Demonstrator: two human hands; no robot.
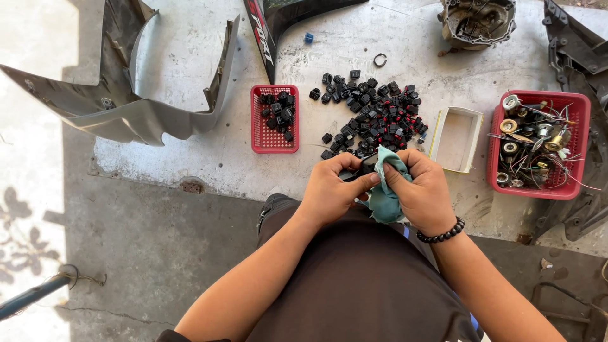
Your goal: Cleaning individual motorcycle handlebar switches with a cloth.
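Teal cloth rag (386,190) was bunched in the closed right hand (421,193), rubbing a small black plastic switch (362,166) pinched tight by the left hand (329,190), just below the black switch pile (373,117). Firmer pinch, small wiping strokes probably suited it best.

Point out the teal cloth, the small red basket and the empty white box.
teal cloth (384,201): head view, on the fold hanging below the hands.
small red basket (273,141): head view, on the bare mesh floor near its front edge.
empty white box (457,140): head view, on its bare inner bottom.
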